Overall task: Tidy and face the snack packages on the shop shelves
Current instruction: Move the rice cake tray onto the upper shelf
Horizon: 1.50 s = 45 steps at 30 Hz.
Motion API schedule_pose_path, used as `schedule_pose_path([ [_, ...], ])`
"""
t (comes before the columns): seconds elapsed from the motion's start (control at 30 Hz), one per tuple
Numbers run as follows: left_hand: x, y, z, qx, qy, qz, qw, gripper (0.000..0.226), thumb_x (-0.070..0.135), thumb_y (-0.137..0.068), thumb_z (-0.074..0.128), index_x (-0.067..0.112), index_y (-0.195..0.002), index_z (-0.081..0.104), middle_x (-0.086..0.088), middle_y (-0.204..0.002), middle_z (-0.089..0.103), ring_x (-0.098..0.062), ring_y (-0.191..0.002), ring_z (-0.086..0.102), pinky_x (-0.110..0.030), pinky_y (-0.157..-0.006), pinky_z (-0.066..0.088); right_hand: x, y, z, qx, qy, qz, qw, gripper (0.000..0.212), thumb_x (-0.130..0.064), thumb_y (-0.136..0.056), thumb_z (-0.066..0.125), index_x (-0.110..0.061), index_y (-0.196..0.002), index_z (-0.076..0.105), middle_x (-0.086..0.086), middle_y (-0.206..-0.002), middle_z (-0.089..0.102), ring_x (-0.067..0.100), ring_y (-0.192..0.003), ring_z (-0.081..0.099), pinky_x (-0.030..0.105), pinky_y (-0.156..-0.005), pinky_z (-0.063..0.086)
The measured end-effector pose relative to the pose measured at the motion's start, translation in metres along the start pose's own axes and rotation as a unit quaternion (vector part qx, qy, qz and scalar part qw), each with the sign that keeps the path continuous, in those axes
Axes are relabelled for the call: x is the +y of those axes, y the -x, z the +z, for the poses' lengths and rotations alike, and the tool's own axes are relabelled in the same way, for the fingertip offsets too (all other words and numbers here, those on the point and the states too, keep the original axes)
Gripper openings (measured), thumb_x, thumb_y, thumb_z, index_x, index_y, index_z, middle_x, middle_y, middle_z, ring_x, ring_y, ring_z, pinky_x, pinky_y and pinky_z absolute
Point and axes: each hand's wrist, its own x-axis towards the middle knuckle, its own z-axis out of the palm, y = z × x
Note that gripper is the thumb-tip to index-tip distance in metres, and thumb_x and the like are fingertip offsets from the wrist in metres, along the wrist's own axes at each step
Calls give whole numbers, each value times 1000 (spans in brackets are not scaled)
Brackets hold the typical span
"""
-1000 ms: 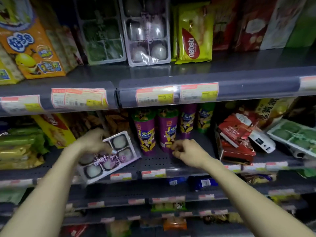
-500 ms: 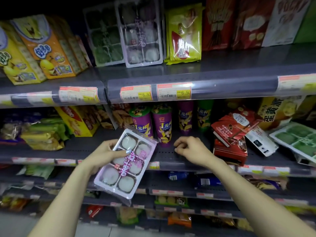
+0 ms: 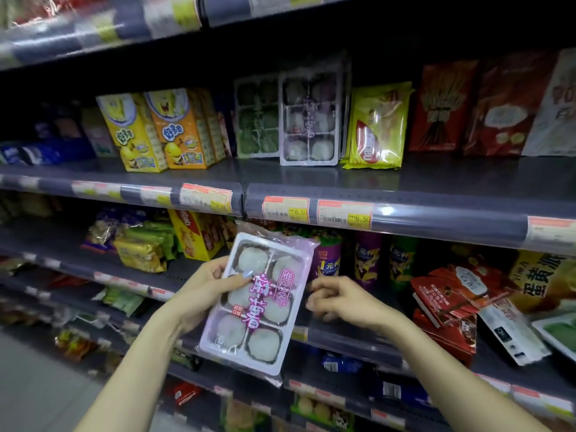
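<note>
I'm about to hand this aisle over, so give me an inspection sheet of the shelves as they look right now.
Surface: grey shelf above the hands, with price tags along its edge.
Job's things: pale purple mochi tray, held upright in front of the lower shelf; matching mochi tray standing on the shelf above, beside a green tray.
Clutter: red boxes piled askew at right; white packet lying tilted on them.
Hands: left hand grips the held tray's left edge; right hand loosely curled beside it, holding nothing.
Cables: nothing seen.
Surroundings: purple snack cups behind the hands; yellow cartoon boxes on the shelf above, at left.
</note>
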Motion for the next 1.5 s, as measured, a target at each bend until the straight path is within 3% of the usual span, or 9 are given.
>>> schedule_pose_path([
  [0.27,35,17,23,62,8,88,994,45,38,-60,86,14,-96,73,-20,-97,73,-27,-79,71,-33,-66,58,-48,15,4,-137,-99,-54,984,50,-16,-73,72,-13,-121,59,9,-118,68,28,-113,62,44,-96,49],
  [0.53,70,2,27,209,5,176,962,32,35,-92,51,10,-100,70,-11,-89,73,-20,-77,69,-30,-68,55,-94,23,6,42,-76,-143,986,12,-12,-86,66,-12,-98,66,3,-88,75,16,-75,70,32,-61,54],
  [0.67,76,-32,13,290,-253,277,881,29,30,-100,44,19,-116,65,-3,-107,69,-14,-96,63,-25,-83,49,-116,29,-19,83,-79,-149,982,10,-14,-87,65,-12,-96,66,5,-92,76,20,-78,71,28,-58,53],
  [0.77,64,-66,-10,255,-437,252,825,41,46,-93,46,24,-124,62,3,-127,61,-20,-119,54,-45,-101,43,-136,29,-32,92,-63,-152,982,12,-12,-88,63,-9,-99,67,5,-90,76,17,-73,71,24,-52,52],
  [0.93,53,-84,-12,296,-463,308,776,35,45,-93,43,21,-105,66,6,-106,65,-21,-108,56,-49,-92,43,-177,9,-61,144,-28,-154,977,3,-10,-90,62,-11,-90,65,3,-83,74,19,-73,71,36,-63,60],
  [1.07,50,-84,-7,318,-460,328,761,35,45,-96,37,23,-99,64,8,-103,63,-18,-112,53,-45,-97,40,-207,-20,-89,150,-41,-125,980,8,-5,-88,62,-11,-83,60,-5,-62,67,10,-53,65,28,-48,57],
  [1.17,47,-87,-7,324,-445,331,766,36,46,-95,36,23,-101,64,10,-107,62,-16,-115,51,-43,-101,38,-221,-44,-106,163,1,-121,979,6,-8,-87,64,-12,-90,61,6,-84,67,17,-70,63,36,-62,57],
  [1.3,46,-89,-6,332,-442,334,764,37,46,-94,37,23,-102,65,10,-110,62,-15,-118,50,-43,-102,37,-223,-74,-118,208,85,-110,968,44,-16,-84,70,-6,-123,53,13,-114,64,30,-101,63,39,-68,58],
  [1.5,43,-91,-5,340,-436,337,762,36,46,-95,37,24,-102,65,12,-113,61,-11,-120,48,-42,-105,34,-212,-99,-124,280,208,-125,929,31,-24,-88,64,-6,-113,60,16,-111,65,32,-99,62,47,-84,55],
])
